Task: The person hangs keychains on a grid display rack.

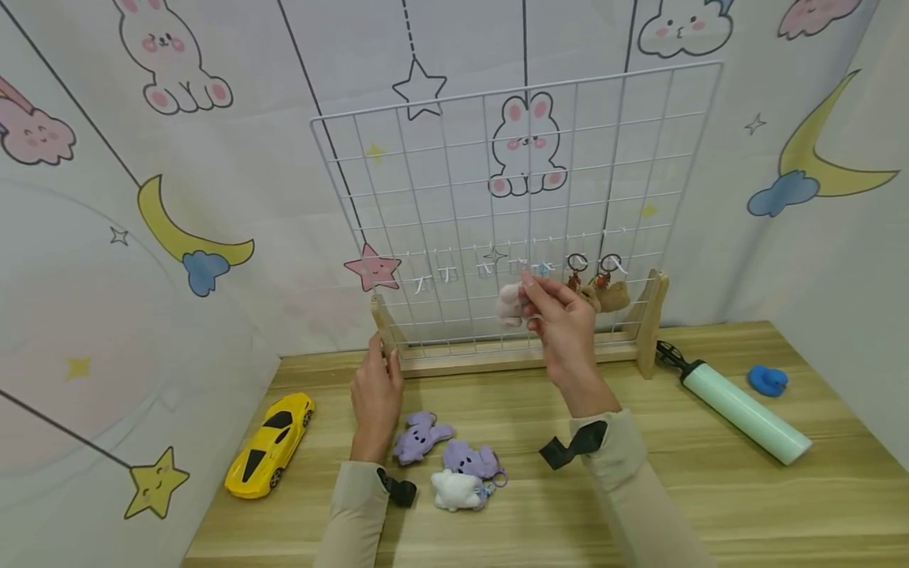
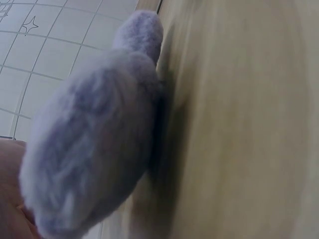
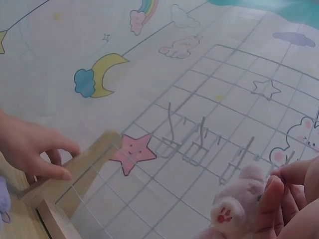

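My right hand (image 1: 568,327) pinches a pale pink plush keychain (image 1: 510,306) in front of the white wire grid rack (image 1: 461,213). The right wrist view shows the plush (image 3: 239,201) with a red paw print on its foot. A small light-blue piece shows at a hook just above my fingers. My left hand (image 1: 376,394) grips the rack's left wooden foot (image 3: 94,154), thumb on one side and fingers on the other. Brown plush keychains (image 1: 611,296) hang from hooks at the right. White hooks (image 1: 447,274) line the grid to the left.
Two purple plush keychains (image 1: 419,438) and a white plush keychain (image 1: 457,491) lie between my forearms. A yellow toy car (image 1: 271,446) stands at the left. A mint-green hand pump (image 1: 746,410) and a blue coiled object (image 1: 767,380) lie at the right.
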`<state>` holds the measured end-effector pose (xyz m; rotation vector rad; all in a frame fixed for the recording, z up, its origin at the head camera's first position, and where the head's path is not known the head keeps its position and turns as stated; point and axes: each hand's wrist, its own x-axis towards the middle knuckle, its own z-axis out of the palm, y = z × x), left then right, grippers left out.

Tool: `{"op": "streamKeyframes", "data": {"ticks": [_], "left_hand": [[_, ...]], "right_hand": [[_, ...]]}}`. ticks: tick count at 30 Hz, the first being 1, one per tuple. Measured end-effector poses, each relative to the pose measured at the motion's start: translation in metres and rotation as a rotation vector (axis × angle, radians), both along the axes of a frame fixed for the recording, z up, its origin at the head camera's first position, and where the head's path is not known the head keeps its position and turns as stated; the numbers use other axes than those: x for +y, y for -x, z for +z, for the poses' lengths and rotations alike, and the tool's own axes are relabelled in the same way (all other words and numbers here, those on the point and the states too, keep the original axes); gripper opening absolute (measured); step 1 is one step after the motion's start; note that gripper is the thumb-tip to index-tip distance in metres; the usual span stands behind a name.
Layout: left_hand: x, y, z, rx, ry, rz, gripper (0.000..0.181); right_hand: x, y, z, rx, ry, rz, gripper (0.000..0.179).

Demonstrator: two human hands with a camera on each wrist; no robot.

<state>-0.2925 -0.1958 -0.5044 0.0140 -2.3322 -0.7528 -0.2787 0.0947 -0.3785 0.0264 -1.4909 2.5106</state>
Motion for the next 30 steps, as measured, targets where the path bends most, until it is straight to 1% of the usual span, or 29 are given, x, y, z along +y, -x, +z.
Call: {"op": "streamKeyframes", "data": {"ticks": [4,7,11,15,19,22,24,29,30], "left_hand": [[0.001,0.0,0.001,0.011,0.003,-0.007,0.035],[0.001,-0.001,0.002,0.002,0.0,-0.006,0.036],[0.001,-0.001,0.003,-0.015,-0.006,-0.005,0.037],[0.001,-0.001,0.004,-0.036,-0.009,0.0,0.038],[0.001,0.0,0.004,-0.047,-0.011,0.004,0.038],[0.001,0.0,0.004,-0.05,-0.014,0.004,0.038],[0.001,0.0,0.004,-0.051,-0.017,0.002,0.038],[0.0,0.0,0.004,-0.054,-0.018,0.005,0.038],[0.0,0.0,0.004,-0.054,-0.018,0.005,0.038]], "right_hand": [[0.007,-0.001,-0.003,-0.028,-0.054,0.035,0.026],[0.01,-0.004,-0.006,-0.045,-0.084,0.059,0.026],[0.013,-0.008,-0.012,-0.045,-0.139,0.089,0.026],[0.015,-0.014,-0.024,-0.02,-0.238,0.128,0.027],[0.014,-0.022,-0.043,0.007,-0.358,0.186,0.029],[0.013,-0.031,-0.06,0.02,-0.449,0.255,0.031],[0.013,-0.037,-0.07,0.014,-0.506,0.315,0.032],[0.017,-0.052,-0.093,-0.016,-0.642,0.52,0.032],[0.018,-0.054,-0.097,-0.012,-0.679,0.558,0.032]]}}
